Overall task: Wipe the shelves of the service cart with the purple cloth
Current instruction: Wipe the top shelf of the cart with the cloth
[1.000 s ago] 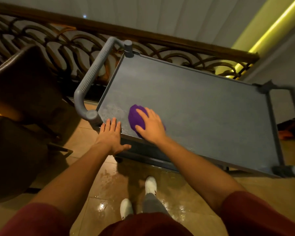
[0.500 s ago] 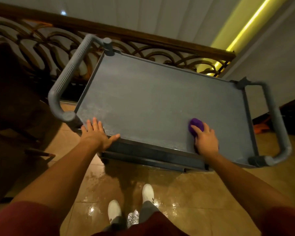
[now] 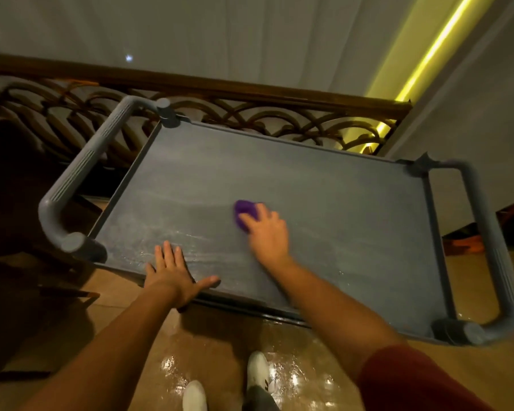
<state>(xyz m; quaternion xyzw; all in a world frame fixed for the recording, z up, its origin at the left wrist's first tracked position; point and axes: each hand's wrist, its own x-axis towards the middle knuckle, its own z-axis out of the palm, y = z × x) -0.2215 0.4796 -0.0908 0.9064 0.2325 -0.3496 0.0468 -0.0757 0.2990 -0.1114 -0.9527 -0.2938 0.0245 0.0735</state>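
The purple cloth (image 3: pixel 245 211) is bunched into a small soft lump near the middle of the top shelf (image 3: pixel 324 203) of the gray cart (image 3: pixel 498 262). It is pressed down under the fingers of the right hand (image 3: pixel 267 229), which is curled over it, so most of the cloth is hidden and only its far end can be seen. The left hand (image 3: pixel 172 274) is laid open and flat on the near edge of the shelf, with the thumb spread out to the side, and nothing is held in it. The cloth looks light and squashy, so it is likely to be folded or slid out from under the hand if it is pushed only at one end. It is best held from above, with the palm and fingers spread over the whole lump. The shelf looks hard and smooth, with pale streaks near the left hand, so the cloth can probably be slid easily. The cart may roll, so it is likely steadied by the flat hand. The lower shelves cannot be seen from here.
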